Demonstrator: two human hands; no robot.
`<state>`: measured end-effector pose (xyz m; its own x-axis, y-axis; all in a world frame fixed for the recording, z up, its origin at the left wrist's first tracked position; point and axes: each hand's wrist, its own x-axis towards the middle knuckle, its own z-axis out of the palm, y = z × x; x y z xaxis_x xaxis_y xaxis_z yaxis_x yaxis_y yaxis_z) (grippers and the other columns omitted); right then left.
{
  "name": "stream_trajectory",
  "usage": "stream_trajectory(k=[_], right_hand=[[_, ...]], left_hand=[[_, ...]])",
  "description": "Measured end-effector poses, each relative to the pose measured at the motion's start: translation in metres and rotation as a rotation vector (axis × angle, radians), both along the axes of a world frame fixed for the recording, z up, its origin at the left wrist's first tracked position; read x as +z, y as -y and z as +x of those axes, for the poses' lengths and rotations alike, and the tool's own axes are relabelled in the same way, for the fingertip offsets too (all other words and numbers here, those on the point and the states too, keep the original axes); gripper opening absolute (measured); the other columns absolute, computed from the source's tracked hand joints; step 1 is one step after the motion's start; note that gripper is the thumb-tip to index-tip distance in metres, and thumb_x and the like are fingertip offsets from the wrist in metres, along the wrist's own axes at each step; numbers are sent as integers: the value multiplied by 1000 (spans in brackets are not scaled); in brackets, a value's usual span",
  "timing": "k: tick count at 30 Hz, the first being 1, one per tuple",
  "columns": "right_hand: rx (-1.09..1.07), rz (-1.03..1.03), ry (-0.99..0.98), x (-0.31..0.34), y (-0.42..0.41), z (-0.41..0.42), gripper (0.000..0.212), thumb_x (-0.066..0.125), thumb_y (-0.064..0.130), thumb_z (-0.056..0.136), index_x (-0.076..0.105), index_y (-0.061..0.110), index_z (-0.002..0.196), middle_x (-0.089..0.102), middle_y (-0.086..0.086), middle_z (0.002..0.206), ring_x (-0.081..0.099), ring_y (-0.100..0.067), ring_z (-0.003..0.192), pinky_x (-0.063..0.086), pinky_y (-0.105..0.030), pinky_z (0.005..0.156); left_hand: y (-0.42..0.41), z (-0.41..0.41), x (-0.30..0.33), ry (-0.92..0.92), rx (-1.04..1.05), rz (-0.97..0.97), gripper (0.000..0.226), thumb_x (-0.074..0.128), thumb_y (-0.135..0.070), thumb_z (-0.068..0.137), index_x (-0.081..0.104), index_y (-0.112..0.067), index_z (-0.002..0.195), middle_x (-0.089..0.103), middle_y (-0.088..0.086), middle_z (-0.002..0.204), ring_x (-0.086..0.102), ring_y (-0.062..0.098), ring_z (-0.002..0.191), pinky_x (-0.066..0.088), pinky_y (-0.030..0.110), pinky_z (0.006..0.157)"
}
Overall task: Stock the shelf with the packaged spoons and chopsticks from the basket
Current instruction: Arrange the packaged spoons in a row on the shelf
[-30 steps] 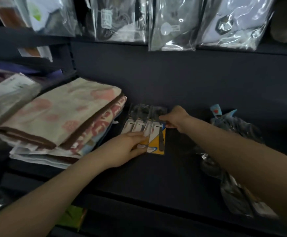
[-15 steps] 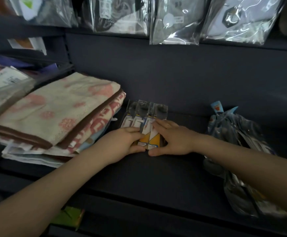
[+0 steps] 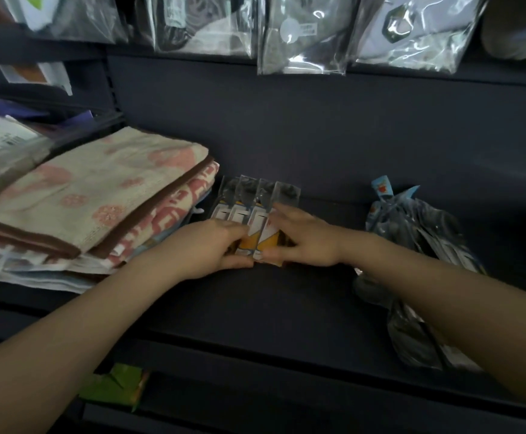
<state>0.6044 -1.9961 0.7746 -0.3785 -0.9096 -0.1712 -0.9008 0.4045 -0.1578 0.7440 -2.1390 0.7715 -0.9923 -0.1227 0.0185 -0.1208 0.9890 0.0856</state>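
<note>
Several clear packs of spoons [image 3: 257, 202] with white and orange card backs lie side by side on the dark shelf [image 3: 274, 311], fanned against its back wall. My left hand [image 3: 206, 249] holds their near ends from the left, thumb under the front edge. From the right, my right hand [image 3: 299, 238] grips the rightmost pack, fingers lying across its top and thumb at its near end. The basket is out of view.
A stack of folded towels [image 3: 98, 202] sits just left of the packs. Clear bags with blue headers [image 3: 418, 245] lie on the right of the shelf. Bagged goods [image 3: 302, 32] hang above. A green packet [image 3: 114, 386] shows on the lower shelf.
My right hand drew back from the far end of the packs to their near right side. Both hands now close in on the packs, which sit more evenly lined up.
</note>
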Motion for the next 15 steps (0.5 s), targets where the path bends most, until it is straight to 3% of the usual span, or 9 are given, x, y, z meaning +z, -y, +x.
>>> stream_trajectory(k=[3, 5, 7, 9, 10, 12, 15], right_hand=[[-53, -478, -24, 23, -34, -14, 55, 54, 37, 91, 46, 5, 135, 45, -16, 143, 40, -26, 134, 25, -23, 108], [-283, -635, -109, 29, -72, -38, 29, 56, 20, 91, 61, 6, 115, 64, -17, 118, 58, -31, 111, 38, -29, 96], [-570, -515, -159, 24, -116, -64, 25, 51, 24, 91, 65, 8, 105, 67, -19, 110, 62, -35, 101, 48, -37, 88], [-707, -263, -143, 15, -153, -77, 34, 48, 33, 93, 64, 7, 109, 64, -19, 118, 59, -34, 107, 45, -36, 89], [-742, -203, -120, 11, -168, -79, 39, 49, 35, 92, 63, 6, 115, 62, -18, 123, 57, -33, 113, 43, -36, 92], [-811, -229, -37, 7, -190, -78, 50, 55, 39, 89, 57, 5, 125, 57, -18, 132, 53, -32, 122, 41, -35, 97], [-864, -180, 16, 9, -205, -78, 54, 64, 39, 83, 57, 3, 123, 60, -18, 126, 55, -32, 117, 43, -32, 88]], left_hand=[[-9, -1, 1, -42, 6, 37, 70, 49, -65, 78, 41, -25, 134, 43, -5, 140, 40, 14, 128, 38, 31, 103], [-26, -5, 6, -133, -18, 60, 77, 34, -74, 72, 42, -28, 133, 44, -8, 140, 41, 13, 128, 37, 30, 102], [-49, -14, 11, -223, -85, 91, 67, 31, -71, 75, 52, -30, 124, 53, -11, 125, 50, 10, 116, 39, 22, 89], [-72, -27, 14, -289, -139, 178, 39, 49, -50, 87, 59, -27, 116, 56, -15, 106, 53, 3, 99, 34, 9, 73], [-85, -34, 17, -314, -170, 225, 31, 54, -40, 88, 61, -24, 114, 57, -14, 102, 53, 2, 93, 35, 9, 70], [-107, -53, 21, -326, -238, 284, 28, 56, -31, 88, 61, -21, 113, 61, -9, 107, 52, 2, 91, 39, 16, 76], [-135, -87, 27, -311, -283, 354, 28, 56, -30, 88, 61, -19, 113, 62, -4, 111, 57, 8, 98, 45, 25, 84]])
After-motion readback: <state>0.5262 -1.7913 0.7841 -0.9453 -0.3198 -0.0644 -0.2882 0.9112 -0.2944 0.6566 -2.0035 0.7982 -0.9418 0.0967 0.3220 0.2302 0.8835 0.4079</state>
